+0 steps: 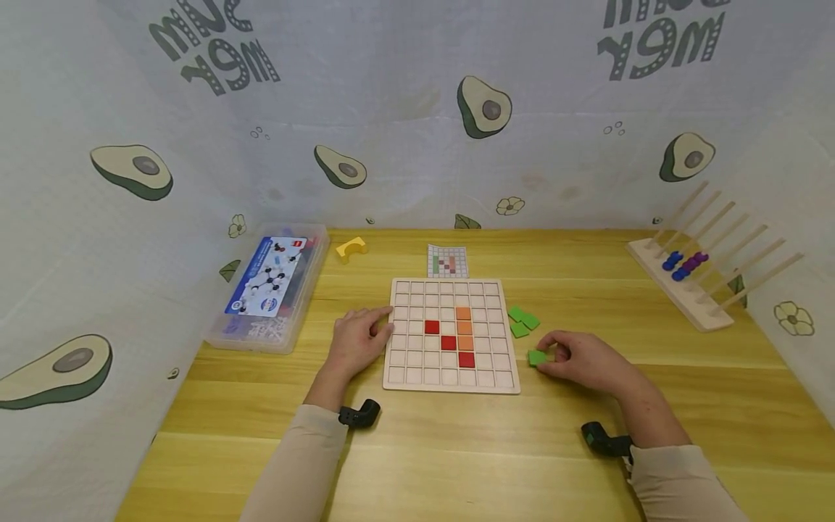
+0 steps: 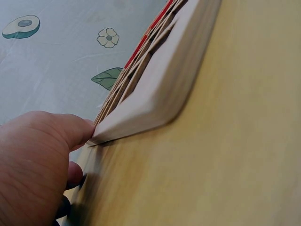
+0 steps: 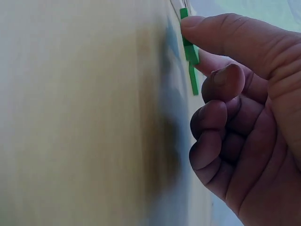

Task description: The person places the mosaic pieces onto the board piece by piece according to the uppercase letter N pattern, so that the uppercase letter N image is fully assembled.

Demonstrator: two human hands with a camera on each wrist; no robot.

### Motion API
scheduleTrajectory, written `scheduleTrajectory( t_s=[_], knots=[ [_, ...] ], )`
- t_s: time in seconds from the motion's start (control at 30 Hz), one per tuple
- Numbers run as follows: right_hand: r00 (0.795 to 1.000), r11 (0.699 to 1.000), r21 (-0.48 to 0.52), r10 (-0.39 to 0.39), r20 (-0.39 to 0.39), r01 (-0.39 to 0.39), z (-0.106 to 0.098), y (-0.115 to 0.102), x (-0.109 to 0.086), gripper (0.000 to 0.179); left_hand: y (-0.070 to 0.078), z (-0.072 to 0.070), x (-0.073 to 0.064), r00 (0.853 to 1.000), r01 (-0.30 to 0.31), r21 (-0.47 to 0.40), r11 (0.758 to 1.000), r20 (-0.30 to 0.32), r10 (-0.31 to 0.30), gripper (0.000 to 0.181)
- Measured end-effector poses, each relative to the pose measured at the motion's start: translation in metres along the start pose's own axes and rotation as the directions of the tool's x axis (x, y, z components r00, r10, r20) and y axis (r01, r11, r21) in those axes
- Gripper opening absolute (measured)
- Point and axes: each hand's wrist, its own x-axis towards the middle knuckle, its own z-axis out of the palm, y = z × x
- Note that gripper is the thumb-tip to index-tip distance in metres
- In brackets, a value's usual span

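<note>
A square wooden grid board (image 1: 417, 377) lies on the table between the hands. Set in its cells are three red tiles (image 1: 431, 327) on a diagonal and three orange tiles (image 1: 463, 314) in a column. My left hand (image 1: 360, 339) rests at the board's left edge, index finger stretched toward the rim; in the left wrist view the thumb (image 2: 75, 129) touches the board's corner. Right of the board, my right hand (image 1: 583, 359) pinches a green tile (image 1: 536, 358) between thumb and index finger, its other fingers curled in. Three more green tiles (image 1: 530, 321) lie close by.
Behind the board lies a small printed pattern card (image 1: 447, 262). A yellow arch block (image 1: 352, 249) and a clear plastic box (image 1: 303, 290) with a molecule label stand at the left. A wooden peg rack (image 1: 685, 290) with blue and purple beads is at the right.
</note>
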Motion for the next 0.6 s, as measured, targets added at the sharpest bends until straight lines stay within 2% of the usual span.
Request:
scheduleTrajectory(
  t_s=[0.27, 0.43, 0.6],
  knots=[
    [0.998, 0.998, 0.003, -0.056, -0.018, 0.056, -0.003, -0.019, 0.011, 0.029, 0.001, 0.0, 0.001, 1.0, 0.016, -0.009, 1.0, 0.012, -0.015, 0.039],
    [0.996, 0.996, -0.024, -0.082, -0.022, 0.081, -0.004, -0.036, 0.021, 0.027, 0.0, 0.001, 0.001, 1.0, 0.022, -0.009, 1.0, 0.014, -0.022, 0.039],
    [0.989, 0.988, -0.063, -0.142, -0.039, 0.139, -0.001, -0.052, 0.035, 0.024, 0.0, 0.0, 0.001, 1.0, 0.022, -0.01, 1.0, 0.013, -0.022, 0.039]
  ],
)
